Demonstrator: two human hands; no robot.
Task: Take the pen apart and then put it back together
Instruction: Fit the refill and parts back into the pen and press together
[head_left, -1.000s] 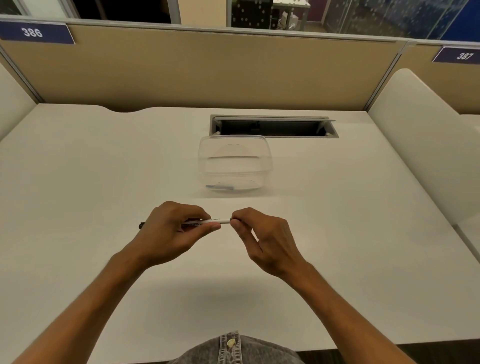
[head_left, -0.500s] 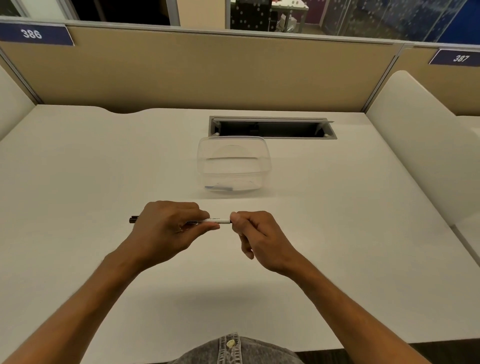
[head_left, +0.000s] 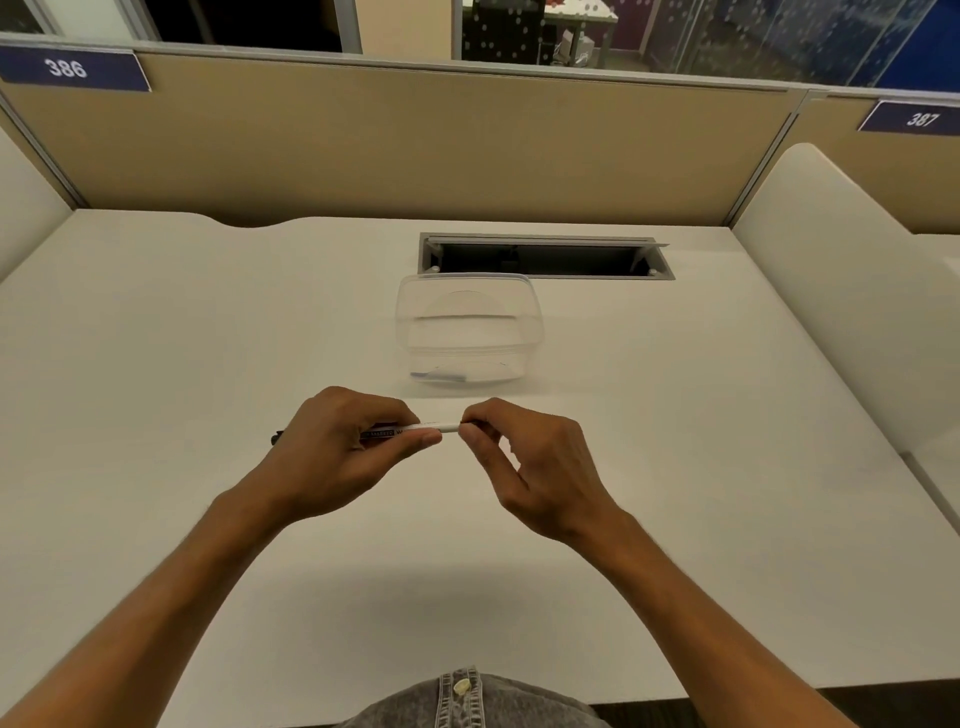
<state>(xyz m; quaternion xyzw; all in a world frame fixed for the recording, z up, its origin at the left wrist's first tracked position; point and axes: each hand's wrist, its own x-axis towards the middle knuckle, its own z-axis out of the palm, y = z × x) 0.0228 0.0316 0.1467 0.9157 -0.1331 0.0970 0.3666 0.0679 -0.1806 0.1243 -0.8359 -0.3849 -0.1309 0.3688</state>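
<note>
Two hands held pen (head_left: 415, 429) level above table (head_left: 156, 364), near clear tub (head_left: 470, 332). Left hand (head_left: 337, 447) closed round barrel; right hand (head_left: 524, 457) pinched white right end. Step judged: working end piece. Next: steady barrel, twist or pull.

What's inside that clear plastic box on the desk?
The clear box holds one small thin piece with a bluish end, lying against its near wall. What the piece is cannot be told; nothing else shows inside.
</note>
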